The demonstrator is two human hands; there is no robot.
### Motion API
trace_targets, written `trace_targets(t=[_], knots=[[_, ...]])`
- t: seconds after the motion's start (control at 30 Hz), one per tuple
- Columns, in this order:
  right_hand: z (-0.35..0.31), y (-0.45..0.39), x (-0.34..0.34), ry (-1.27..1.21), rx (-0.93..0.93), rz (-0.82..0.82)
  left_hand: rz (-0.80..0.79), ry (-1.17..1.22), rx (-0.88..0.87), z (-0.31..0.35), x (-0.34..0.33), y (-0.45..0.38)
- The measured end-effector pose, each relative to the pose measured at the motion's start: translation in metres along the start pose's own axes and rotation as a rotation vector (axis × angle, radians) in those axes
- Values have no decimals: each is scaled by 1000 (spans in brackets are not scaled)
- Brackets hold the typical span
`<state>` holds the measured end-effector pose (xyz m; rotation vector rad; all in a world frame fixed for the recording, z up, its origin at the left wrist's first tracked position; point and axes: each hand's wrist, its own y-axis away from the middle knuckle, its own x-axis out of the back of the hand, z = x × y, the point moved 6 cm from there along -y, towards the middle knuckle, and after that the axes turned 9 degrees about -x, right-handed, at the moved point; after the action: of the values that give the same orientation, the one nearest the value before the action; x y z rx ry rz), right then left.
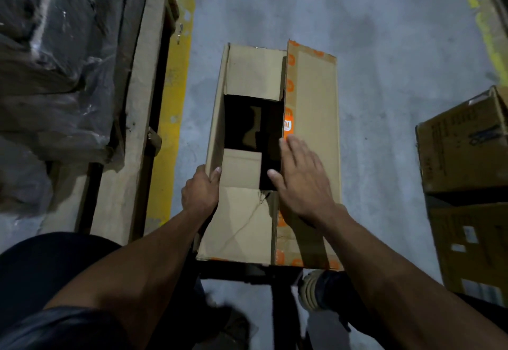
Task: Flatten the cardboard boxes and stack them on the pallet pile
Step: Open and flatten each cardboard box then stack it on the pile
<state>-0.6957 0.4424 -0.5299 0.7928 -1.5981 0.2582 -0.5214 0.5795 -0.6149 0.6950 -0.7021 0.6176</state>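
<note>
Standing on the grey floor (384, 47) in head view: long cardboard box (247, 226), top partly open w/ end flaps folded in. Dark gap in the middle; inside mostly black, only a brown cardboard bit (254, 130) visible. Left hand (202, 194) pinches box's left wall, thumb inside, fingers outside. Right hand (301, 182) lies flat, fingers spread, on the right long flap (313, 108) w/ orange logos. Two more boxes (467, 185) at right, stacked, closed. Wrapped pallet load (55, 75) at left, well apart.
</note>
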Motion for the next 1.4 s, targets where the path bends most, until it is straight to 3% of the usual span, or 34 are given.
trace_targets(t=[0.17, 0.27, 0.57, 0.77, 0.87, 1.07, 1.23, 1.4], knots=[[1, -13, -4, 336, 364, -65, -34, 35, 21, -3, -3, -2], [4, -13, 16, 441, 501, 3, -61, 52, 40, -3, -2, -2], [43, 9, 116, 478, 585, 198, -122, 75, 112, -1, 1, -3], [116, 19, 118, 622, 232, 72, -90, 78, 137, 1, -1, -1], [146, 24, 87, 614, -44, -93, -76, 73, 125, -1, -2, -2], [166, 20, 3, 61, -540, -406, -60, 84, 87, -3, -3, -4], [148, 12, -23, -161, -749, -289, -32, 74, 22, -5, 0, -3], [139, 4, -23, -204, -686, -127, 24, 7, -41, 15, 3, 0]])
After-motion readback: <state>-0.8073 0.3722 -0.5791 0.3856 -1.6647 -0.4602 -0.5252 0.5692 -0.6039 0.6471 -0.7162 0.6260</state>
